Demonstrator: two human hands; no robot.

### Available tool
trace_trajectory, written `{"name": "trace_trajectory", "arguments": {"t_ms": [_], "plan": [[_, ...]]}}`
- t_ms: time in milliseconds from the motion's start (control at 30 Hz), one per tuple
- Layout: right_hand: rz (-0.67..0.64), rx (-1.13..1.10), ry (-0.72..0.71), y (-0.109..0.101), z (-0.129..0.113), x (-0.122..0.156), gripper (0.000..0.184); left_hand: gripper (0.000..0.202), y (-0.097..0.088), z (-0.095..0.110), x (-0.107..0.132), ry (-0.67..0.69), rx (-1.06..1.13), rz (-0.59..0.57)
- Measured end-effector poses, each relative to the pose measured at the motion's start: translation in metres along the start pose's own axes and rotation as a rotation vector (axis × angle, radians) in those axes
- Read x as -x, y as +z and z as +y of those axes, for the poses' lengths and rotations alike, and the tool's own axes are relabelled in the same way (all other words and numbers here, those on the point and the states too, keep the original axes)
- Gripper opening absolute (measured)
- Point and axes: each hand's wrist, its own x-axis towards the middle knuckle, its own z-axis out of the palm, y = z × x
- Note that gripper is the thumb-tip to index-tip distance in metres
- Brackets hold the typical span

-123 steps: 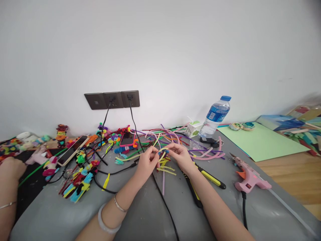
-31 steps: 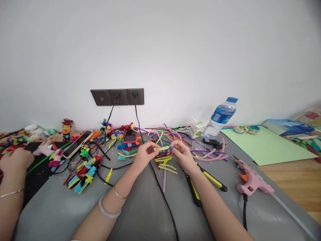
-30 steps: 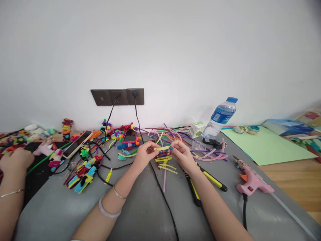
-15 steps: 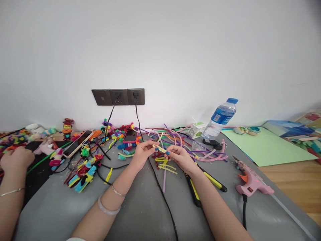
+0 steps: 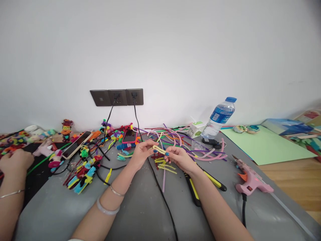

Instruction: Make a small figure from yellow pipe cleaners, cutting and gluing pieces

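Between my two hands is a pale yellow pipe cleaner (image 5: 159, 149), bent into a narrow loop and held above the grey table (image 5: 140, 211). My left hand (image 5: 142, 153) pinches its left end between thumb and finger. At the other end, my right hand (image 5: 178, 157) is closed on it the same way. Short yellow pipe cleaner pieces (image 5: 167, 168) and dark red ones lie just below my hands. Under my right forearm are the black and yellow handles (image 5: 214, 180) of a hand tool; its head is hidden by my arm.
A pink glue gun (image 5: 253, 180) lies at right, its cord running forward. A water bottle (image 5: 218, 118), drink carton (image 5: 196, 129) and many coloured pipe cleaners (image 5: 173, 134) sit by the wall. A black cable (image 5: 160, 190) crosses the table. Another person's hand (image 5: 16, 162) is at far left.
The loop of yellow pipe cleaner shows slightly more openly between my fingers. Both hands stay nearly in place, and the whole view has shifted a little.
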Motion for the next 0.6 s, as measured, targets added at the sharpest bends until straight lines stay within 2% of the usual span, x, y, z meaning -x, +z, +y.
{"name": "trace_trajectory", "arguments": {"t_ms": [133, 267, 467, 600], "plan": [[0.026, -0.064, -0.014, 0.0, -0.002, 0.001, 0.026, 0.039, 0.007, -0.002, 0.003, -0.109, -0.025, -0.104], [-0.014, -0.061, -0.005, 0.0, -0.002, 0.002, 0.025, 0.03, 0.017, 0.003, 0.008, -0.067, -0.084, -0.171], [-0.089, -0.058, 0.082, -0.002, -0.001, 0.003, 0.026, 0.027, 0.023, 0.003, 0.009, -0.027, -0.093, -0.161], [-0.137, -0.025, 0.122, -0.002, -0.002, 0.004, 0.026, 0.028, 0.025, 0.002, 0.01, -0.072, -0.02, -0.172]]}}
